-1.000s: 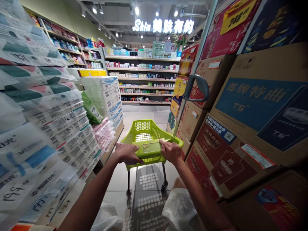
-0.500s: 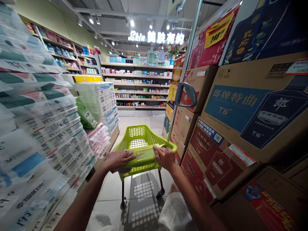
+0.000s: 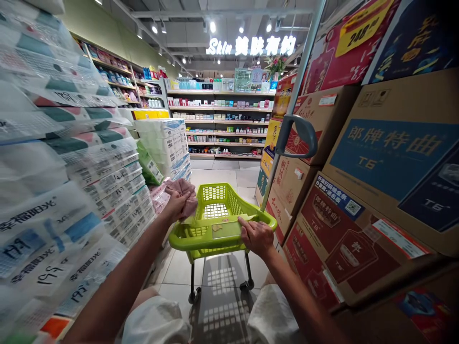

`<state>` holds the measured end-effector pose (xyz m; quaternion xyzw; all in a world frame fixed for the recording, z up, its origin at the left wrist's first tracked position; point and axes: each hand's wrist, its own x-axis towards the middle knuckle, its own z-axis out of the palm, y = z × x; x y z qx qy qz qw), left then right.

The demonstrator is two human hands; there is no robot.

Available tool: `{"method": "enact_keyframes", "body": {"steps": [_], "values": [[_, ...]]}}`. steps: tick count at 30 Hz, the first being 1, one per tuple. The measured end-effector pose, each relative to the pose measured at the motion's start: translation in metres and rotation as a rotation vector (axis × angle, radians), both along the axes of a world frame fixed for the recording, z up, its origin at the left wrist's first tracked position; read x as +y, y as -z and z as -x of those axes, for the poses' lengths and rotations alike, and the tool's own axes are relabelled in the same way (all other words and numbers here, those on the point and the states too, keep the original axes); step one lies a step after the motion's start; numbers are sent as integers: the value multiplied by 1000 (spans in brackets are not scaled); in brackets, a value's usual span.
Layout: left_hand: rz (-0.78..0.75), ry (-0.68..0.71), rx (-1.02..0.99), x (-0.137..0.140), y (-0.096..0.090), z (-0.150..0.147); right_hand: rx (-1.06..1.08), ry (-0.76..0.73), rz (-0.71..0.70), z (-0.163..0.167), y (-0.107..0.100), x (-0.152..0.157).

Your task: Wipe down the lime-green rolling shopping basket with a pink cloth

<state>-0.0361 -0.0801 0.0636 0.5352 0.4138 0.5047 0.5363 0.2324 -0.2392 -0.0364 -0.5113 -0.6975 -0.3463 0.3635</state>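
A bright green plastic shopping cart (image 3: 238, 203) stands in front of me on dark legs with casters. My right hand (image 3: 256, 235) is wrapped round the right part of its handle (image 3: 201, 242). Off the handle's left end, my left hand (image 3: 175, 204) is closed on a crumpled pink cloth (image 3: 188, 197), just above the cart's left rim. Through the cart's perforated basket I see pale floor. A label panel sits in the middle of the handle.
Plastic-wrapped tissue packs (image 3: 96, 177) are stacked close on the left. Cardboard cartons (image 3: 358, 229) line the right, beside a metal pole with a grey loop handle (image 3: 304, 138). A tiled aisle (image 3: 231, 177) leads to shelves of small goods (image 3: 222, 119).
My left hand has lifted off the cart handle and moved up and forward; the pink cloth now shows in it. My right hand keeps its grip. The view has turned slightly left.
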Motion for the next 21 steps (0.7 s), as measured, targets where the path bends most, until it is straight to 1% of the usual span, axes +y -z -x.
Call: {"method": "enact_keyframes", "body": {"steps": [1,2,3,4,5,7,9,11,12,14,17,19,21], "values": [[7,-12,-28,4,0,-7,1,2,8,1,1,0],[-15,-10,-15,7,1,-14,1,4,15,1,2,1],[-69,20,44,9,3,-19,0,2,20,2,2,1],[-151,81,145,11,6,-22,-2,-1,22,2,3,1],[-242,176,282,11,9,-22,-5,-6,21,2,2,1],[-387,436,608,11,15,-17,-12,-19,18,2,2,1],[-432,689,879,10,18,-6,-14,-25,17,1,1,0],[-432,849,1015,9,15,5,-10,-25,26,0,2,0],[-426,902,1036,8,11,9,-8,-25,33,-1,2,-1],[-376,972,1013,8,4,14,-5,-38,41,-2,3,-1],[-220,1005,904,11,-1,13,-7,-77,32,-4,3,-1],[-189,1003,829,13,3,6,-2,-97,23,-5,2,-1],[-250,1005,776,16,13,-6,7,-102,20,-6,1,-2]]}}
